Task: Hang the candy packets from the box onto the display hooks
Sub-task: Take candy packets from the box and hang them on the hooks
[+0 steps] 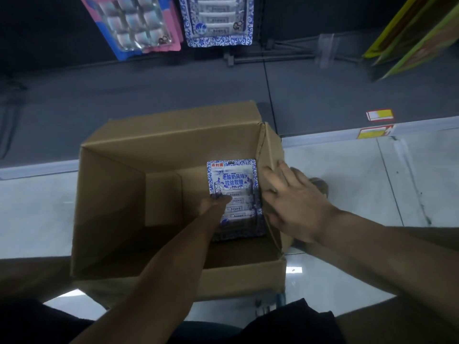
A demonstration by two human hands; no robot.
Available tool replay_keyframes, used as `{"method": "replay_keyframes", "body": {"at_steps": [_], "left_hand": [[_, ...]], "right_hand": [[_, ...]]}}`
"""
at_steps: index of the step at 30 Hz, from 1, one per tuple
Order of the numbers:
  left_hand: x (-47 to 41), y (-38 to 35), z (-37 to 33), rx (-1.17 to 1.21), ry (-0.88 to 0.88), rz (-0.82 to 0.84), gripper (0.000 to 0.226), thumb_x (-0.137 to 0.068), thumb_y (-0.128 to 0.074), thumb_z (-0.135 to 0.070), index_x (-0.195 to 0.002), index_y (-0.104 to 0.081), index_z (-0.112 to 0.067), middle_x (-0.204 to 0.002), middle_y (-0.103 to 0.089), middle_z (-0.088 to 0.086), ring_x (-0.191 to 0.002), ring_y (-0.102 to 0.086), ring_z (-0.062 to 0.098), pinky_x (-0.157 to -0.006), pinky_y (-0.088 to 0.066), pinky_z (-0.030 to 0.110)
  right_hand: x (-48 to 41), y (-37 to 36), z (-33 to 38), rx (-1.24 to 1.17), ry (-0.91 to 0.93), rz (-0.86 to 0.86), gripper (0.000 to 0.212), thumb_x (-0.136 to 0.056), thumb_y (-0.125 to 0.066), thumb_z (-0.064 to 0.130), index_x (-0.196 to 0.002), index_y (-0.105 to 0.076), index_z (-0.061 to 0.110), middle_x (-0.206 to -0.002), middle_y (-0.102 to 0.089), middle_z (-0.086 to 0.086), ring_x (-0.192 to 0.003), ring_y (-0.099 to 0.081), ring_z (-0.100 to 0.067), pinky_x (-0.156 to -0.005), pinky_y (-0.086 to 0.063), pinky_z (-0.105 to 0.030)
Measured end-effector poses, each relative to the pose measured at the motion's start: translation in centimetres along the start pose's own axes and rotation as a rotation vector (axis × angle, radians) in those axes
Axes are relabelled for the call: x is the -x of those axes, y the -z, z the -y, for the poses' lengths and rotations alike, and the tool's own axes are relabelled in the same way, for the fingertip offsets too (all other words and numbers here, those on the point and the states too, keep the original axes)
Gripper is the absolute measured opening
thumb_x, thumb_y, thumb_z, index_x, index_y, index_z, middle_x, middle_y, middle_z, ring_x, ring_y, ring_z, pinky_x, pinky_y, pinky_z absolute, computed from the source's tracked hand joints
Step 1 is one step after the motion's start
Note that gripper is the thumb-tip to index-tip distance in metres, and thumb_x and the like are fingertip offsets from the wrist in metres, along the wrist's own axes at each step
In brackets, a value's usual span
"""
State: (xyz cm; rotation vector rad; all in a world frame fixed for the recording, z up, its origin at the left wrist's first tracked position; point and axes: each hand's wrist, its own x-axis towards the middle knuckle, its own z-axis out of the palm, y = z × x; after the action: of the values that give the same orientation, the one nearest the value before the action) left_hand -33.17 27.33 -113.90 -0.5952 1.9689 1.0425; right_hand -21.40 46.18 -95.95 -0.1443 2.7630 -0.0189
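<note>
Candy packet: blue-and-white, lay in the box against its right inner wall.
Left hand: reached inside; fingers seemingly pinched the packet's lower left edge, though blurred.
Right hand: fingers spread, pressed on the box's right wall.
Box: open cardboard, stood on pale floor.
Display hook: bare, beside a hung blue-and-white packet and a pink packet.

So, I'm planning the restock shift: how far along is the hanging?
Done: a blue-and-white hanging packet is up. In hand: left hand touches the top packet in the box, right hand steadies its flap. Left: the stack beneath, one bare hook.
</note>
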Motion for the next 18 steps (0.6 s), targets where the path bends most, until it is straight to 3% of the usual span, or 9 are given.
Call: {"method": "replay_keyframes", "body": {"at_steps": [1, 3, 5, 8, 12, 15, 18], "left_hand": [[-0.3, 0.3, 0.0, 0.001, 0.007, 0.012, 0.020, -0.081, -0.089, -0.010, -0.084, -0.070, -0.013, -0.090, -0.073, 0.010, -0.084, -0.070, 0.021, -0.081, -0.058, 0.033], [0.3, 0.9, -0.6, -0.030, 0.012, 0.083, 0.020, -0.079, -0.092, -0.011, -0.086, -0.073, -0.013, -0.083, -0.074, 0.011, -0.066, -0.072, 0.017, -0.062, -0.063, 0.029], [0.9, 1.3, -1.2, -0.074, -0.006, 0.112, 0.022, -0.080, -0.090, -0.015, -0.084, -0.068, -0.014, -0.082, -0.071, 0.004, -0.066, -0.066, 0.013, -0.049, -0.053, 0.024], [1.0, 1.4, -1.9, -0.158, -0.028, 0.088, 0.030, -0.075, -0.095, -0.019, -0.082, -0.067, -0.012, -0.089, -0.072, 0.007, -0.078, -0.067, 0.019, -0.060, -0.054, 0.027], [1.9, 2.4, -3.1, -0.222, -0.097, 0.072, 0.037, -0.073, -0.095, -0.021, -0.102, -0.073, -0.011, -0.107, -0.078, 0.009, -0.093, -0.075, 0.023, -0.085, -0.063, 0.035], [3.1, 4.8, -4.8, -0.346, -0.255, 0.078, 0.037, -0.080, -0.089, -0.025, -0.113, -0.075, -0.014, -0.106, -0.077, 0.003, -0.090, -0.073, 0.018, -0.075, -0.058, 0.028], [5.5, 8.2, -6.9, -0.414, -0.435, 0.119, 0.031, -0.083, -0.086, -0.029, -0.112, -0.078, -0.019, -0.101, -0.079, -0.003, -0.084, -0.075, 0.009, -0.071, -0.059, 0.023]], "right_hand": [[-0.2, 0.1, -0.1, 0.019, 0.001, -0.004, 0.054, -0.094, -0.052, 0.052, -0.128, -0.069, 0.015, -0.162, -0.033, -0.021, -0.151, -0.024, -0.054, -0.123, -0.026, -0.062], [-0.6, 0.5, -0.2, 0.041, -0.005, 0.007, 0.060, -0.091, -0.048, 0.054, -0.127, -0.071, 0.012, -0.161, -0.036, -0.025, -0.149, -0.024, -0.058, -0.123, -0.022, -0.066], [-1.0, 1.1, -0.1, 0.046, -0.016, 0.042, 0.065, -0.089, -0.046, 0.057, -0.128, -0.070, 0.011, -0.165, -0.028, -0.027, -0.152, -0.017, -0.059, -0.124, -0.018, -0.066], [-1.4, 2.1, 0.4, 0.040, -0.049, 0.102, 0.067, -0.093, -0.046, 0.059, -0.142, -0.059, 0.015, -0.172, -0.002, -0.026, -0.155, 0.003, -0.057, -0.128, -0.005, -0.062], [-1.7, 3.2, 1.2, 0.053, -0.083, 0.181, 0.063, -0.100, -0.051, 0.054, -0.150, -0.049, 0.016, -0.169, 0.023, -0.027, -0.155, 0.018, -0.054, -0.129, 0.001, -0.058], [-1.9, 4.0, 1.8, 0.058, -0.106, 0.216, 0.059, -0.102, -0.052, 0.053, -0.149, -0.052, 0.016, -0.168, 0.025, -0.028, -0.154, 0.021, -0.054, -0.130, 0.001, -0.058], [-2.4, 5.5, 2.5, 0.117, -0.135, 0.188, 0.066, -0.103, -0.047, 0.055, -0.156, -0.042, 0.017, -0.168, 0.020, -0.031, -0.154, 0.020, -0.054, -0.129, 0.006, -0.059]]}}
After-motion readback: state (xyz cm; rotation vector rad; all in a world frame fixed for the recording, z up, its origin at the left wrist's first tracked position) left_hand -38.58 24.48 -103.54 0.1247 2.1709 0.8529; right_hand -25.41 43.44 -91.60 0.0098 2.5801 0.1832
